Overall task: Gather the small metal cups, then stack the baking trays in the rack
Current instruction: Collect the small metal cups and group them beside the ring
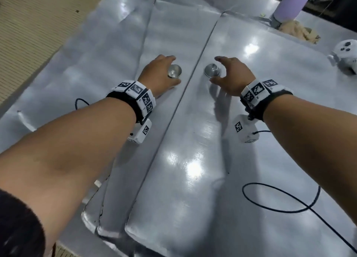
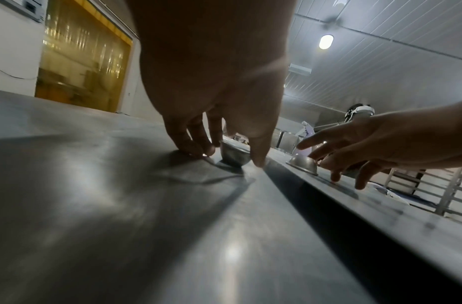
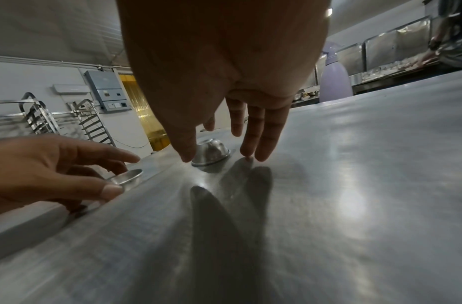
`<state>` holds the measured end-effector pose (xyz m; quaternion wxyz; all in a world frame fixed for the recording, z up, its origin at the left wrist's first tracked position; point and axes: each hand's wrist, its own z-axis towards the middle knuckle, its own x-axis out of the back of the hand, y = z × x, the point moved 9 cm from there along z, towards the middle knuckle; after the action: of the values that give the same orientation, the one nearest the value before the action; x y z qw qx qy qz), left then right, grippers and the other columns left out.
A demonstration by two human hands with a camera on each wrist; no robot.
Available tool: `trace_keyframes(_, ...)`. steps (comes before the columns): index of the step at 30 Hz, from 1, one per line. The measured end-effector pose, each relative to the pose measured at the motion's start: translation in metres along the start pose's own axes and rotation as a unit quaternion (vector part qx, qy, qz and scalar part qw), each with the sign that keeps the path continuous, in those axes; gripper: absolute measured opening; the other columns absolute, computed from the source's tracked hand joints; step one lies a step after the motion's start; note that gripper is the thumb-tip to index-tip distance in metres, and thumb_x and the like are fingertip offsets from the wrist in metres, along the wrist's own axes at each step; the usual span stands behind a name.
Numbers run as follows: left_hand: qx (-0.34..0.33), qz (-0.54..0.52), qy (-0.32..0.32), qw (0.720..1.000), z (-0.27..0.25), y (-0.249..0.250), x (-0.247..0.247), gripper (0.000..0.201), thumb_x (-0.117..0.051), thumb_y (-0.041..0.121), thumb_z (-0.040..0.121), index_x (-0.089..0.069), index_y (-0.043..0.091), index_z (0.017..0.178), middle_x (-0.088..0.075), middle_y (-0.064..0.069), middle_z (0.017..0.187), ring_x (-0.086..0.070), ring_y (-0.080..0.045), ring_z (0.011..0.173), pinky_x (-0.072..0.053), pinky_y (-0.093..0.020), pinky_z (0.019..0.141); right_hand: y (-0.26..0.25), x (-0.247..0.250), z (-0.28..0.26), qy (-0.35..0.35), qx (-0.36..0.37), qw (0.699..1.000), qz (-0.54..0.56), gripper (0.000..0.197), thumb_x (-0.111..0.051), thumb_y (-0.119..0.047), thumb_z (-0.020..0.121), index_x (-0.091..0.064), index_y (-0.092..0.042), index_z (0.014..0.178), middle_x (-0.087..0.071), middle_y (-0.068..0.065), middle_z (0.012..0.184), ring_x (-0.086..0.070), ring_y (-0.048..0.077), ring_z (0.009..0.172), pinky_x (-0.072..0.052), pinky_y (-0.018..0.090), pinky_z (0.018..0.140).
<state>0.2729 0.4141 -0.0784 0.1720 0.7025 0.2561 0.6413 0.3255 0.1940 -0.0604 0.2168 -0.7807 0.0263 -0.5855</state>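
Two big metal baking trays lie side by side on the table, the left tray (image 1: 166, 29) and the right tray (image 1: 260, 141). An upright small metal cup (image 1: 174, 71) (image 2: 234, 157) stands on the left tray. My left hand (image 1: 172, 70) curls its thumb and fingers round this cup. A second small cup (image 1: 212, 70) (image 3: 211, 153) sits upside down on the right tray. My right hand (image 1: 214, 69) (image 3: 216, 157) straddles it with straight, spread fingers, thumb on one side, and does not grip it.
A white controller (image 1: 345, 52), a crumpled cloth (image 1: 297, 30) and a lilac bottle (image 1: 291, 2) sit at the far right. A black cable (image 1: 280, 199) loops over the right tray. Steel tray racks (image 3: 94, 123) stand beyond the table. A person (image 3: 448, 41) works at a far counter.
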Motion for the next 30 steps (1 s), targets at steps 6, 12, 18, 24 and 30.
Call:
trace_keyframes(6, -0.019, 0.026, 0.001, 0.999, 0.019, -0.002, -0.006, 0.055, -0.078, 0.045, 0.083, -0.064, 0.016, 0.127, -0.060, -0.006, 0.124, -0.057, -0.025, 0.113, -0.039, -0.025, 0.088, -0.003, -0.010, 0.020, 0.000, -0.001, 0.999, -0.037, 0.052, -0.065, -0.031, 0.089, -0.052, -0.023, 0.139, -0.049, 0.009, 0.139, -0.056, 0.032, 0.119, -0.046, 0.038, 0.099)
trace_keyframes(12, -0.009, 0.021, -0.010, 1.000, 0.019, 0.000, -0.001, 0.054, -0.078, 0.046, 0.083, -0.064, 0.015, 0.124, -0.062, -0.006, 0.126, -0.059, -0.025, 0.113, -0.045, -0.031, 0.091, -0.001, -0.005, 0.003, 0.037, 0.008, 0.999, -0.013, 0.047, -0.068, -0.030, 0.089, -0.048, -0.013, 0.129, -0.061, 0.011, 0.122, -0.059, 0.032, 0.104, -0.048, 0.039, 0.084)
trace_keyframes(18, 0.008, -0.002, -0.015, 1.000, -0.003, 0.008, 0.002, 0.055, -0.080, 0.044, 0.083, -0.063, 0.014, 0.126, -0.063, -0.008, 0.125, -0.061, -0.025, 0.111, -0.050, -0.036, 0.094, 0.004, -0.004, -0.031, 0.066, 0.028, 0.997, 0.019, 0.022, -0.068, -0.028, 0.086, -0.061, -0.015, 0.102, -0.054, 0.005, 0.108, -0.057, 0.025, 0.091, -0.042, 0.030, 0.075)
trace_keyframes(24, 0.008, 0.000, -0.008, 1.000, -0.043, 0.013, 0.007, 0.057, -0.078, 0.047, 0.082, -0.061, 0.016, 0.127, -0.062, -0.005, 0.124, -0.058, -0.023, 0.112, -0.045, -0.030, 0.090, 0.006, -0.016, -0.069, 0.041, 0.012, 0.999, 0.018, 0.025, -0.071, -0.039, 0.082, -0.055, -0.020, 0.082, -0.060, 0.002, 0.091, -0.059, 0.024, 0.084, -0.040, 0.029, 0.068)
trace_keyframes(30, -0.042, 0.008, -0.033, 0.999, -0.096, 0.064, -0.006, 0.049, -0.077, 0.045, 0.083, -0.065, 0.017, 0.122, -0.064, -0.004, 0.119, -0.061, -0.023, 0.105, -0.044, -0.030, 0.085, 0.028, -0.019, -0.134, 0.033, -0.025, 0.998, 0.055, 0.060, -0.078, -0.037, 0.079, -0.057, -0.023, 0.132, -0.059, 0.006, 0.126, -0.059, 0.027, 0.112, -0.049, 0.036, 0.091)
